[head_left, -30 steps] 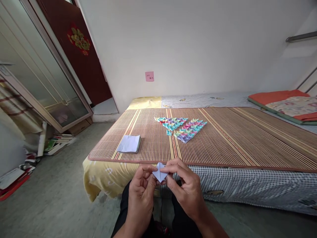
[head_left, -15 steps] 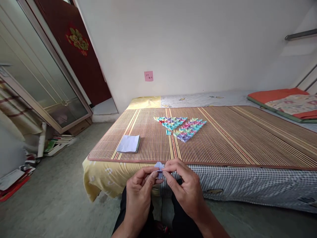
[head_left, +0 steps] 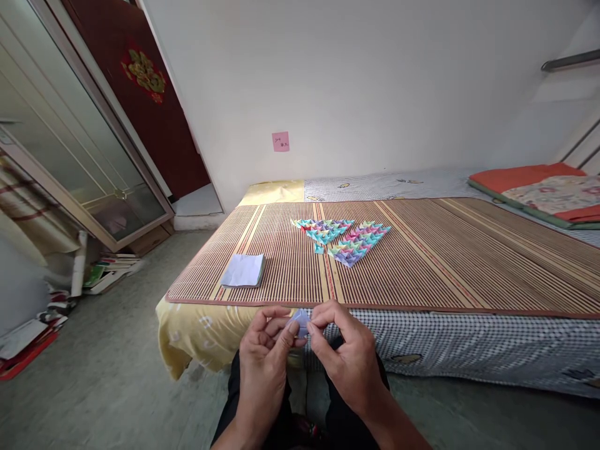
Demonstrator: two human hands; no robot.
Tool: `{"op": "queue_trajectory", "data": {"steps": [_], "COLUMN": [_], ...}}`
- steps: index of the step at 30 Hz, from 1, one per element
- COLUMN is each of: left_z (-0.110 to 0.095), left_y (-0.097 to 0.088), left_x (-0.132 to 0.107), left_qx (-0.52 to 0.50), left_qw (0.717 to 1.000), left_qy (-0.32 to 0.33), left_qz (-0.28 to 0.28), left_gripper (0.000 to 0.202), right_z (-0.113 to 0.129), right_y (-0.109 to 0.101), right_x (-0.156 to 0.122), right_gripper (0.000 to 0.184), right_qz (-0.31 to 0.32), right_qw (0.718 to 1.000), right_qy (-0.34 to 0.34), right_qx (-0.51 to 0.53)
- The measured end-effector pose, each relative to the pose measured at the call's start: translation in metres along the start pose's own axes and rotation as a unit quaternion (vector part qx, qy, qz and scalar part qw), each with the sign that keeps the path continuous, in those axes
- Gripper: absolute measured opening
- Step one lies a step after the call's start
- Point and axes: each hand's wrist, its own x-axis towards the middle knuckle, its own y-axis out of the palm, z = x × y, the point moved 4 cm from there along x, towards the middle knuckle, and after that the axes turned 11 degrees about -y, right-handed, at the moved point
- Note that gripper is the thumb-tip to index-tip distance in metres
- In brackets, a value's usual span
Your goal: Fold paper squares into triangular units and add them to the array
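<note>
a pink sticky note (head_left: 280, 142) on the white wall carries a few dark marks, too small to read. at ten o'clock a dark red door (head_left: 162, 128) bears a gold ornament (head_left: 143, 70), and i cannot tell whether it holds any characters. the left hand (head_left: 263, 362) and the right hand (head_left: 350, 362) meet at the lower middle, just short of the bed's near edge. the thumb and forefinger of each are pinched closed on a small folded pale lilac paper piece (head_left: 300, 321), held in the air between them. at eleven o'clock from it, a stack of pale blue square paper sheets (head_left: 244, 270) lies on the striped bamboo mat (head_left: 422, 269). at twelve to one o'clock, two triangular layouts of multicoloured folded paper pieces (head_left: 357, 240) lie side by side.
</note>
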Motion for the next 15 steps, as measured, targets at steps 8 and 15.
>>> {"op": "queue_trajectory", "data": {"steps": [8, 15], "left_z": [-0.006, -0.006], "left_y": [0.0028, 0.0005], "left_x": [0.0082, 0.0076], "left_qx": [0.073, 0.067], "left_qw": [0.991, 0.995], "left_qy": [-0.057, -0.023], "left_qz": [0.1, 0.074], "left_gripper": [0.03, 0.027], "right_z": [-0.0058, -0.0068], "right_y": [-0.0068, -0.0096], "right_x": [0.0057, 0.0071], "right_gripper": [0.019, 0.018], "right_qz": [0.093, 0.145], "right_qw": [0.995, 0.982], "right_qy": [0.036, 0.106], "right_qx": [0.013, 0.056]}}
